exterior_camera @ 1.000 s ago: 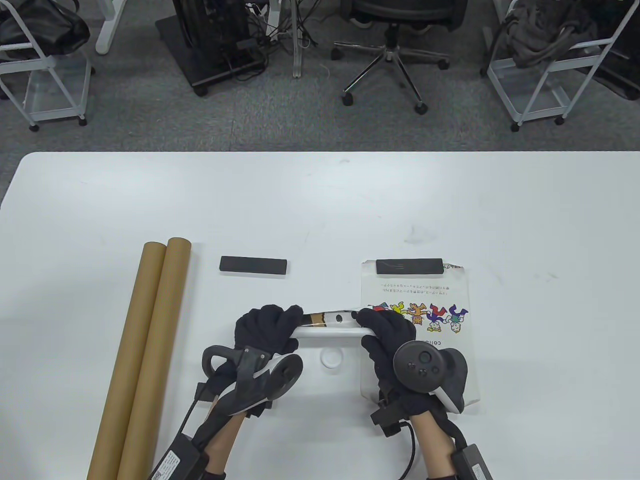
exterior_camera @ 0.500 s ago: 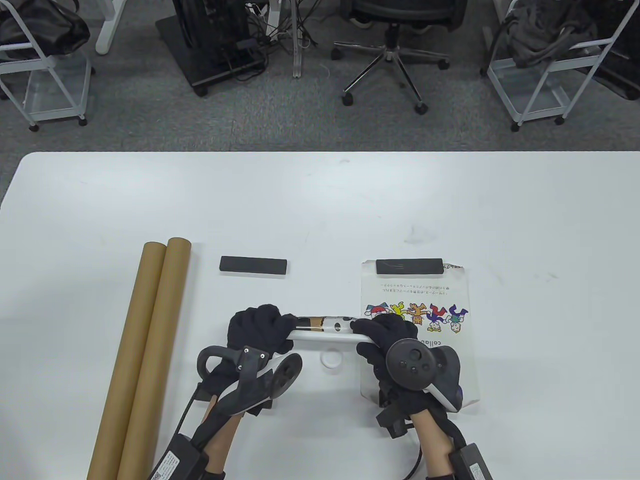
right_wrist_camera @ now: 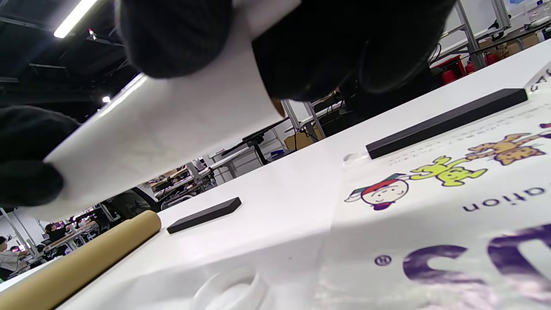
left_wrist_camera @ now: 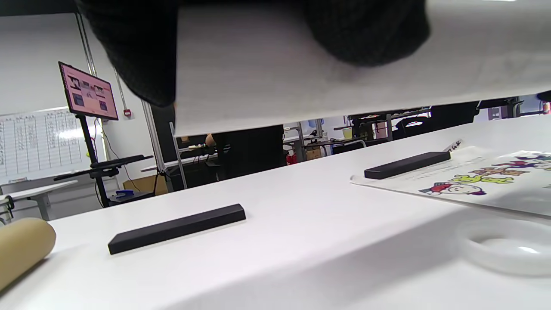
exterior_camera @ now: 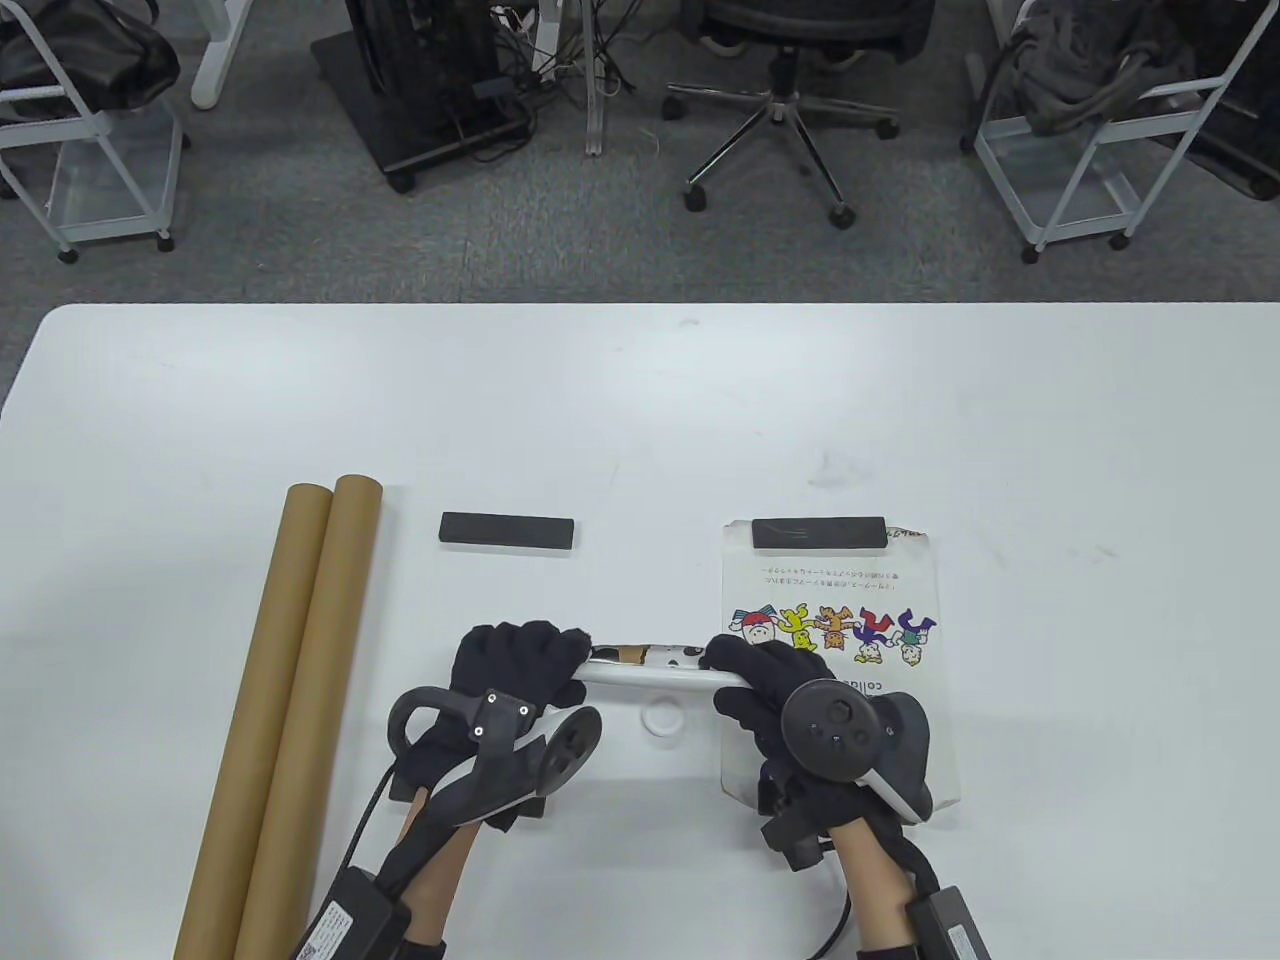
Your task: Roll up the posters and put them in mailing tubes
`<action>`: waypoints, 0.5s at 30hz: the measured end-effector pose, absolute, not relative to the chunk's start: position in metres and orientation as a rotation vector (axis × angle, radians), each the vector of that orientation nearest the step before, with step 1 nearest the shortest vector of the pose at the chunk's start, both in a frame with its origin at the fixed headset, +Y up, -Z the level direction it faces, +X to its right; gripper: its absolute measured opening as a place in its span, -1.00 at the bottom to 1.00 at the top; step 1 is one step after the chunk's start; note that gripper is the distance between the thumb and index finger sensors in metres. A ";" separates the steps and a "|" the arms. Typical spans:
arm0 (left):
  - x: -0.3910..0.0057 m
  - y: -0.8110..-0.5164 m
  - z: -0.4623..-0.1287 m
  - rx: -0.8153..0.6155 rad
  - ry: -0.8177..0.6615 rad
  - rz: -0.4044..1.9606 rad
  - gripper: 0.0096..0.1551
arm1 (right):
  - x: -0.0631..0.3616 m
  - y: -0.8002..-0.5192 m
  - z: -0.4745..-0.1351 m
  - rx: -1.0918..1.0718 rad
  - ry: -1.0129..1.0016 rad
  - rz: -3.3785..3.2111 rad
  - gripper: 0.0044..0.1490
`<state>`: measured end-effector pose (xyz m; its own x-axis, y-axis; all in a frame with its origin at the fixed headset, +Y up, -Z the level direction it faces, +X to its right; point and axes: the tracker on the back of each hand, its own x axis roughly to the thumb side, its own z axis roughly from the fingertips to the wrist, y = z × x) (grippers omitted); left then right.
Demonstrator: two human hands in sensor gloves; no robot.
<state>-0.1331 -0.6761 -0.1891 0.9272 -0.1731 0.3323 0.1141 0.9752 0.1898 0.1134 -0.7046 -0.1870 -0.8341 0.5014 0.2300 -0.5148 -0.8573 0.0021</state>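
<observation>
Gripping the rolled poster (exterior_camera: 648,668) at each end — left hand (exterior_camera: 512,662), right hand (exterior_camera: 768,680) — mailing tubes (exterior_camera: 290,700) lying beside.

Left wrist view: gloved fingers (left_wrist_camera: 366,30) on a rolled white poster (left_wrist_camera: 301,73) held above the tabletop (left_wrist_camera: 301,258).
Black glove fabric at top left and top centre of the frame, wrapped over the poster roll, which spans the top from centre to right edge. Below it, a black bar (left_wrist_camera: 176,229) lies flat at lower left-centre; a second black bar (left_wrist_camera: 407,165) at right sits on the far end of a flat printed poster (left_wrist_camera: 495,181) with cartoon figures. A white ring-shaped cap (left_wrist_camera: 503,249) lies at lower right, blurred. End of a brown cardboard tube (left_wrist_camera: 23,245) at lower left edge. Background: monitor on a stand (left_wrist_camera: 88,91) at upper left, whiteboard, desks.
</observation>
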 end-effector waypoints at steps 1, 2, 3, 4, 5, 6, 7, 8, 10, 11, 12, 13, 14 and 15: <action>-0.133 -0.676 -0.189 0.161 -0.360 -0.135 -0.40 | 0.112 -0.705 -0.187 0.313 -0.058 2.585 -0.34; -0.132 -0.678 -0.190 0.149 -0.363 -0.121 -0.40 | 0.110 -0.705 -0.187 0.323 -0.005 2.587 -0.34; -0.132 -0.678 -0.191 0.120 -0.374 -0.122 -0.41 | 0.109 -0.705 -0.187 0.335 0.016 2.598 -0.34; -0.132 -0.679 -0.191 0.103 -0.375 -0.118 -0.40 | 0.108 -0.705 -0.187 0.341 0.024 2.606 -0.34; -0.133 -0.680 -0.191 0.078 -0.374 -0.103 -0.39 | 0.107 -0.706 -0.187 0.367 0.042 2.620 -0.31; -0.133 -0.680 -0.191 0.072 -0.378 -0.097 -0.37 | 0.106 -0.706 -0.187 0.377 0.047 2.630 -0.25; -0.133 -0.680 -0.191 0.081 -0.373 -0.095 -0.35 | 0.105 -0.706 -0.187 0.379 0.049 2.652 -0.26; -0.132 -0.680 -0.190 0.094 -0.370 -0.113 -0.36 | 0.104 -0.706 -0.186 0.375 0.020 2.673 -0.31; -0.131 -0.679 -0.189 0.152 -0.379 -0.219 -0.43 | 0.102 -0.705 -0.186 0.369 -0.017 2.697 -0.36; -0.131 -0.679 -0.189 0.162 -0.383 -0.241 -0.46 | 0.102 -0.706 -0.186 0.373 -0.009 2.698 -0.37; -0.132 -0.679 -0.189 0.153 -0.386 -0.238 -0.48 | 0.102 -0.707 -0.186 0.375 -0.006 2.696 -0.37; -0.133 -0.680 -0.190 0.139 -0.385 -0.211 -0.50 | 0.102 -0.707 -0.186 0.371 -0.008 2.698 -0.38; -0.133 -0.681 -0.190 0.126 -0.386 -0.183 -0.51 | 0.102 -0.708 -0.186 0.371 -0.007 2.703 -0.38; -0.133 -0.681 -0.191 0.122 -0.385 -0.177 -0.51 | 0.102 -0.708 -0.185 0.370 -0.007 2.707 -0.38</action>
<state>-0.1334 -0.6812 -0.1906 0.9118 -0.1942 0.3618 0.1481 0.9773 0.1513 0.1017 -0.7075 -0.1855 -0.8821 0.3938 0.2584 -0.3952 -0.9173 0.0489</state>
